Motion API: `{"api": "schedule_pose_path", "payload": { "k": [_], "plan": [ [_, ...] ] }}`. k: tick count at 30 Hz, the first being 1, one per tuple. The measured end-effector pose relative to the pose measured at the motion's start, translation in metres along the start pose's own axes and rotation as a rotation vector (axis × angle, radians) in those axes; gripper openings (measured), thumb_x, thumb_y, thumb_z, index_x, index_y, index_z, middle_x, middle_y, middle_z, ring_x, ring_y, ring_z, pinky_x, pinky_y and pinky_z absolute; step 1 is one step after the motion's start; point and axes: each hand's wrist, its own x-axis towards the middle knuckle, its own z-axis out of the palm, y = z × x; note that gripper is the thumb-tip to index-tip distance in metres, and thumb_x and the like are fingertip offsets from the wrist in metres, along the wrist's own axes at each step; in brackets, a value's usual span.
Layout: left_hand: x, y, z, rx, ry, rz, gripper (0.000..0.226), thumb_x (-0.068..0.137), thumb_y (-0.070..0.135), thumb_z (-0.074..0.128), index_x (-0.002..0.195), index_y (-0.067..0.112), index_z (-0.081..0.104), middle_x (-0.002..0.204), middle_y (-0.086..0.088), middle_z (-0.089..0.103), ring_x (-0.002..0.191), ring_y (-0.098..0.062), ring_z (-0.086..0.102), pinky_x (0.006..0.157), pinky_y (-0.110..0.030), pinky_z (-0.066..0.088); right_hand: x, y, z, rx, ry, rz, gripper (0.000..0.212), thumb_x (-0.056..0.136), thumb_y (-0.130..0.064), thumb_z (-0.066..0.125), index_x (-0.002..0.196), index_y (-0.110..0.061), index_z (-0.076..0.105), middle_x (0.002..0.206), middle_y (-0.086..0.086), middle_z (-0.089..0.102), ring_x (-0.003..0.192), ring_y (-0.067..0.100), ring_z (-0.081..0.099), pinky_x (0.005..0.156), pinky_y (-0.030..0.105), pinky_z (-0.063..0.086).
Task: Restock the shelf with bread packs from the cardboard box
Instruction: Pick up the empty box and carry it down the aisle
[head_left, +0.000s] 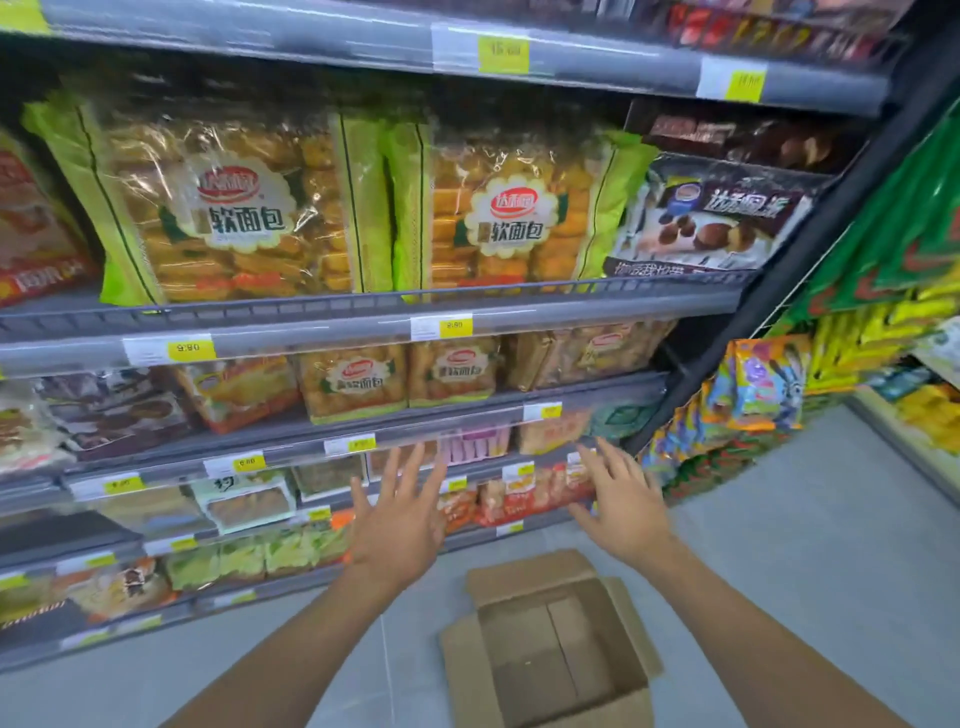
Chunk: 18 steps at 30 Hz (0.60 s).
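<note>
Two large green-edged bread packs stand upright side by side on the grey shelf (363, 312), a left pack (218, 208) and a right pack (514, 208). My left hand (397, 514) and my right hand (621, 499) hover in front of the lower shelves with fingers spread, holding nothing. Below them on the floor sits the open cardboard box (550, 644), flaps out, with nothing visible inside.
A dark chocolate-cake pack (711, 218) leans to the right of the bread. Smaller bread packs (353, 382) fill the shelf below. Snack bags (763, 384) hang on the black end frame at right. Grey floor stretches to the right of the box.
</note>
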Motion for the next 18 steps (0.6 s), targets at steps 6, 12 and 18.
{"api": "schedule_pose_path", "payload": {
  "k": [6, 12, 18],
  "plan": [
    [0.004, 0.063, 0.09, -0.002, -0.138, -0.038, 0.083, 0.094, 0.051, 0.054, 0.162, 0.037, 0.007, 0.172, -0.002, 0.001, 0.158, -0.033, 0.003, 0.114, -0.073, 0.013, -0.01, 0.1, 0.076, 0.03, -0.135, 0.036, 0.083, 0.087, -0.068, 0.029, 0.16, -0.035, 0.007, 0.168, -0.002, 0.005, 0.152, 0.028, 0.015, 0.117, 0.053, 0.028],
    [-0.003, 0.117, 0.225, -0.082, -0.354, -0.181, 0.073, 0.1, 0.054, 0.043, 0.162, 0.041, 0.008, 0.172, 0.0, 0.0, 0.158, -0.035, 0.005, 0.109, -0.068, 0.037, -0.01, 0.198, 0.194, 0.048, -0.258, 0.103, 0.077, 0.083, -0.067, 0.032, 0.154, -0.047, 0.01, 0.165, -0.003, 0.02, 0.147, 0.027, 0.03, 0.109, 0.053, 0.04],
    [0.0, 0.151, 0.387, -0.17, -0.533, -0.419, 0.069, 0.105, 0.052, 0.027, 0.158, 0.043, -0.016, 0.17, 0.003, -0.015, 0.157, -0.033, -0.008, 0.111, -0.062, 0.04, 0.006, 0.276, 0.341, 0.064, -0.436, 0.132, 0.084, 0.09, -0.053, 0.053, 0.158, -0.04, 0.007, 0.166, -0.001, 0.012, 0.149, 0.025, 0.022, 0.112, 0.052, 0.036]
  ]
}}
